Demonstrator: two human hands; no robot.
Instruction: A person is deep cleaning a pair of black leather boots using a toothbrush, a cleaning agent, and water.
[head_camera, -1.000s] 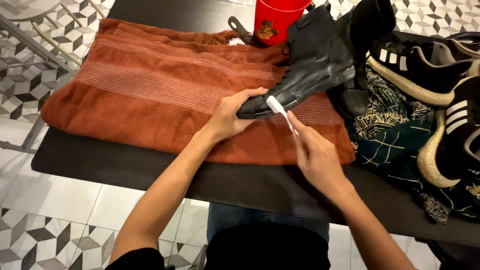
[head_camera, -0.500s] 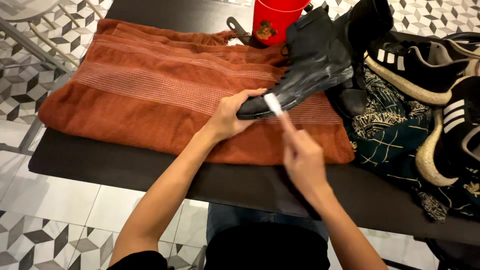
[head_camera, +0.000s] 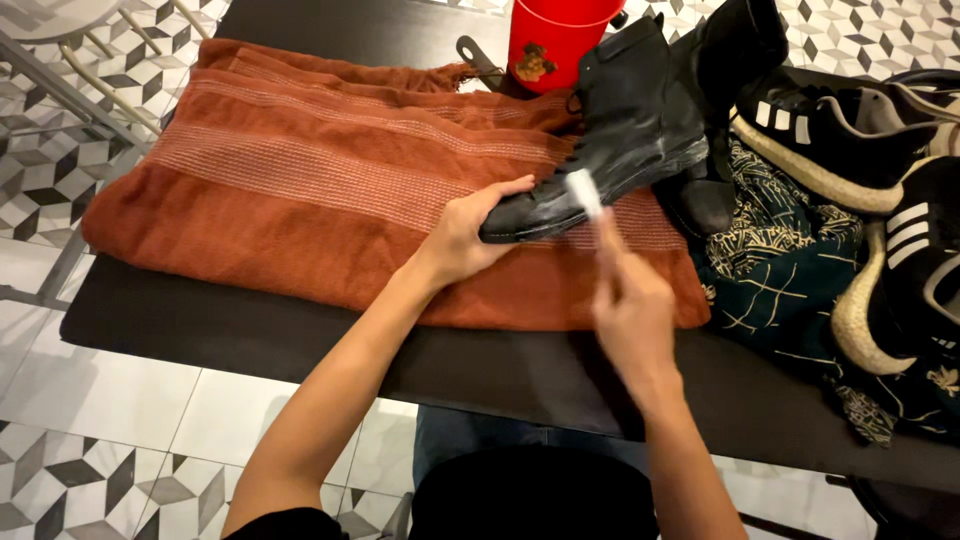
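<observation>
Just right of the frame's centre the left hand is curled around the toe of a black boot, fingers over the top and thumb at the tip, pinning it on the rust-orange towel that covers the left half of the dark table; the right hand, blurred and lower right of the toe, is closed around a small white brush whose head touches the boot's side. A red bucket stands at the top centre behind the boot; black sneakers with white stripes lie on a dark patterned cloth at the right edge.
</observation>
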